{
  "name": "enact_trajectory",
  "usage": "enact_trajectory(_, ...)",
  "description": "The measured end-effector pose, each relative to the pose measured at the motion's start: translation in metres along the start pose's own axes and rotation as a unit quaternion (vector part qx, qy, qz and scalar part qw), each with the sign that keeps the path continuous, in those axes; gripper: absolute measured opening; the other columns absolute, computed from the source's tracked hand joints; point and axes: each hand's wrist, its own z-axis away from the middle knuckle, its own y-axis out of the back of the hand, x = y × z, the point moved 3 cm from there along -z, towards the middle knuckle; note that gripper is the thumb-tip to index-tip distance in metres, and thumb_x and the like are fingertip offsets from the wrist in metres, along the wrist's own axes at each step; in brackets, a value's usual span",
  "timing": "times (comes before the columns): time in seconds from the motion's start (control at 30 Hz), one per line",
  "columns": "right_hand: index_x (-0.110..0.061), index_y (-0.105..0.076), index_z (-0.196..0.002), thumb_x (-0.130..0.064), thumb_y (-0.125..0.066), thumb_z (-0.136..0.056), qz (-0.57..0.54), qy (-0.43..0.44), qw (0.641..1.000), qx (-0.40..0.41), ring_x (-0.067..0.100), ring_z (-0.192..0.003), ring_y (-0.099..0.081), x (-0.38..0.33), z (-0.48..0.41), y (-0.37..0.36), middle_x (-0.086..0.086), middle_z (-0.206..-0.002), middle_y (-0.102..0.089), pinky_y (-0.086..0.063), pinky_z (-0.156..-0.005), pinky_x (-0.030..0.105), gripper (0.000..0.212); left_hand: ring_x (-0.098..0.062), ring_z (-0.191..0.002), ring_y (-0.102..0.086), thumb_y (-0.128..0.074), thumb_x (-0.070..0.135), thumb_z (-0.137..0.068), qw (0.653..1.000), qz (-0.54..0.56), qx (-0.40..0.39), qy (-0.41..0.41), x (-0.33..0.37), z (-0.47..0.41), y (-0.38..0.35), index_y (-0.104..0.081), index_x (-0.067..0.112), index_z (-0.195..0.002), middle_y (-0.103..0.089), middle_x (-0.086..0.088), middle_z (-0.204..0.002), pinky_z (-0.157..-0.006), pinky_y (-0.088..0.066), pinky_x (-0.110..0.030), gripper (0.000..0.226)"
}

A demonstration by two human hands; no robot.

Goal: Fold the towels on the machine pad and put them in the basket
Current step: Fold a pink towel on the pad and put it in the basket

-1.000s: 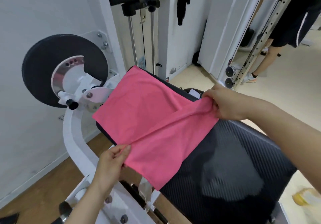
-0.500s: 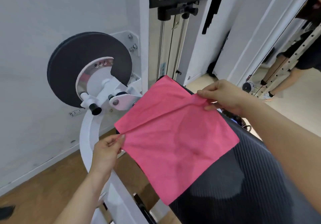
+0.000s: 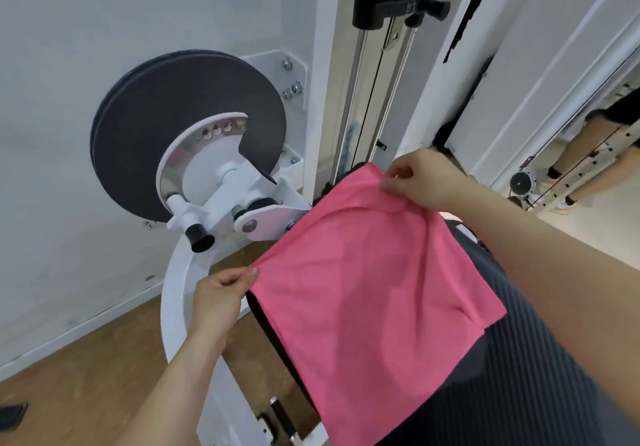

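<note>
Item: pink microfibre towel, lying doubled on the black ribbed machine pad, its left border hanging just past the pad's edge. My left hand pinches the near-left corner between thumb and curled fingers; my right hand pinches the far corner, fingers curled on the cloth. Step, as I judge it: squaring the fold. Done well, both corners meet their lower layer, the cloth is drawn taut between my hands, then laid flat before the next fold. Edges: the white curved frame arm and black knob are just beside my left hand; the steel guide rods are behind my right. Open room: bare pad to the right of the towel. Basket: not in view.
</note>
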Motion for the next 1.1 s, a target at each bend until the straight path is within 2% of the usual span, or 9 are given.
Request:
enact_trajectory(0.07, -0.022, -0.067, -0.112, -0.019, -0.082, -0.074, -0.109, -0.032, 0.989, -0.099, 0.015, -0.075, -0.057, 0.003, -0.005, -0.002, 0.001, -0.093, -0.060, -0.050, -0.073, 0.026, 0.041, -0.026, -0.094, -0.071, -0.078, 0.020, -0.080, 1.000, 0.005, 0.011, -0.005, -0.001, -0.003, 0.000, -0.079, 0.019, -0.082, -0.076, -0.005, -0.090, -0.094, -0.052, -0.048, 0.003)
enact_trajectory(0.17, -0.030, -0.055, -0.115, 0.007, -0.074, -0.067, -0.025, 0.012, 0.978, -0.208, 0.008, -0.072, -0.053, 0.005, -0.009, -0.001, -0.002, -0.108, -0.052, -0.050, -0.070, 0.027, 0.063, -0.023, -0.090, -0.071, -0.080, 0.017, -0.079, 0.999, 0.002, 0.041, -0.025, -0.001, -0.004, 0.003, -0.079, 0.019, -0.082, -0.076, -0.002, -0.086, -0.092, -0.054, -0.047, 0.004)
enact_trajectory(0.3, -0.022, -0.059, -0.109, 0.009, -0.056, -0.068, 0.118, 0.099, 0.983, -0.102, 0.010, -0.081, -0.047, 0.002, -0.020, -0.004, 0.001, -0.108, -0.053, -0.034, -0.062, 0.009, 0.052, -0.028, -0.086, -0.071, -0.083, 0.016, -0.074, 0.997, 0.007, 0.064, -0.048, -0.004, -0.008, 0.005, -0.076, 0.023, -0.081, -0.075, -0.004, -0.084, -0.090, -0.054, -0.051, 0.012)
enact_trajectory(0.43, -0.012, -0.068, -0.097, -0.012, -0.069, -0.079, 0.051, 0.083, 0.995, -0.012, 0.019, -0.086, -0.060, 0.004, -0.028, -0.008, 0.001, -0.093, -0.063, -0.042, -0.074, 0.023, 0.018, -0.029, -0.098, -0.069, -0.084, 0.021, -0.070, 0.998, 0.046, 0.037, -0.012, -0.014, -0.015, 0.005, -0.075, 0.023, -0.094, -0.074, -0.008, -0.097, -0.096, -0.051, -0.051, 0.025)
enact_trajectory(0.6, -0.016, -0.071, -0.101, -0.038, -0.064, -0.088, 0.009, -0.014, 1.000, 0.002, 0.015, -0.083, -0.056, 0.006, -0.044, -0.013, -0.003, -0.089, -0.063, -0.038, -0.069, 0.026, 0.027, -0.032, -0.100, -0.069, -0.073, 0.012, -0.081, 0.997, 0.071, -0.013, 0.018, -0.014, -0.017, 0.003, -0.077, 0.011, -0.095, -0.075, -0.012, -0.099, -0.101, -0.047, -0.049, 0.014)
enact_trajectory(0.73, -0.012, -0.074, -0.094, -0.027, -0.069, -0.085, -0.021, -0.036, 0.998, 0.040, 0.020, -0.088, -0.063, 0.003, -0.056, -0.024, 0.002, -0.093, -0.070, -0.047, -0.074, 0.029, 0.019, -0.031, -0.098, -0.069, -0.075, 0.012, -0.080, 0.999, 0.035, -0.026, 0.025, -0.009, -0.014, 0.002, -0.077, 0.012, -0.091, -0.075, -0.011, -0.096, -0.098, -0.049, -0.049, 0.011)
enact_trajectory(0.87, -0.015, -0.069, -0.081, -0.018, -0.073, -0.081, -0.054, -0.033, 0.997, 0.047, 0.017, -0.080, -0.058, -0.003, -0.050, -0.025, -0.002, -0.079, -0.061, -0.040, -0.068, 0.025, 0.005, -0.030, -0.095, -0.070, -0.076, 0.009, -0.079, 1.000, 0.009, -0.007, -0.011, 0.003, -0.003, 0.010, -0.077, 0.013, -0.089, -0.075, -0.010, -0.093, -0.095, -0.052, -0.048, 0.011)
enact_trajectory(1.03, -0.011, -0.069, -0.082, -0.007, -0.073, -0.081, -0.218, -0.035, 0.975, 0.019, 0.011, -0.068, -0.059, -0.001, 0.011, 0.016, 0.007, -0.077, -0.067, -0.050, -0.068, 0.029, 0.006, -0.012, -0.076, -0.072, -0.073, 0.001, -0.078, 0.996, -0.009, 0.000, -0.090, 0.035, 0.029, 0.028, -0.079, 0.029, -0.070, -0.076, 0.002, -0.080, -0.067, -0.056, -0.016, 0.030)
enact_trajectory(1.1, -0.015, -0.069, -0.087, 0.000, -0.070, -0.083, -0.270, -0.019, 0.963, -0.010, 0.000, -0.062, -0.059, -0.001, 0.051, 0.035, 0.000, -0.073, -0.067, -0.046, -0.060, 0.013, 0.015, -0.013, -0.075, -0.071, -0.072, 0.001, -0.080, 0.992, -0.050, -0.010, -0.119, 0.051, 0.041, 0.035, -0.078, 0.031, -0.071, -0.076, 0.004, -0.078, -0.066, -0.055, -0.012, 0.032)
